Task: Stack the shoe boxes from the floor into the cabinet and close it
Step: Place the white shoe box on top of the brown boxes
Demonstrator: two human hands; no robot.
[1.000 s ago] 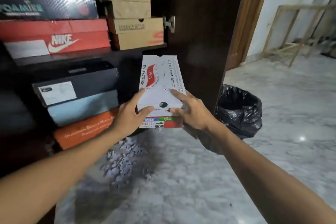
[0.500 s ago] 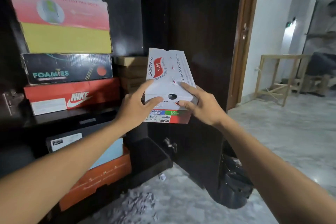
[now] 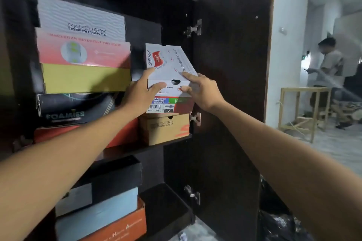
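Your left hand point(image 3: 140, 94) and right hand point(image 3: 201, 92) grip the near end of the white shoe box point(image 3: 169, 68), thumbs on its front face, fingers on the lid. The box sits on the brown box point(image 3: 164, 128) at the right end of the upper shelf point(image 3: 137, 149) of the cabinet point(image 3: 176, 6), just beside the yellow box point(image 3: 86, 77). The cabinet door point(image 3: 233, 64) stands open to your right.

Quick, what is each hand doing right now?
Left hand: holds the white shoe box at its left front corner.
Right hand: holds the same box at its right front corner.
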